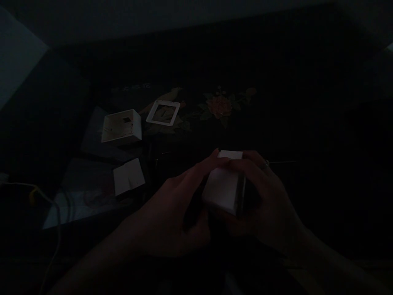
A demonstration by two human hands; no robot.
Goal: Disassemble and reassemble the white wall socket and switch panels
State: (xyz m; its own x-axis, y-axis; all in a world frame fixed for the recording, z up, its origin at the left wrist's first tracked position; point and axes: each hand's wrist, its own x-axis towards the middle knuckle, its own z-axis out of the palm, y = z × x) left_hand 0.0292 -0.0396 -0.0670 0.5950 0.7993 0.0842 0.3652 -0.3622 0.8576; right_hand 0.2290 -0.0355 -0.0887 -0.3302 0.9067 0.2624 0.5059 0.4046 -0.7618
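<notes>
The scene is very dark. Both my hands hold a small white boxy part (225, 186) in the middle of the view, above a dark surface with a flower pattern. My left hand (172, 213) grips its left side, with the forefinger stretched over the top edge. My right hand (270, 200), which wears a ring, wraps round its right side. The underside of the part is hidden by my fingers.
A white open box housing (122, 127) lies at the left. A white square frame (163, 112) lies just beyond it. Nearer me is a flat white plate (129, 177) on a pale sheet (82, 196). A thin cable (46, 200) runs along the far left.
</notes>
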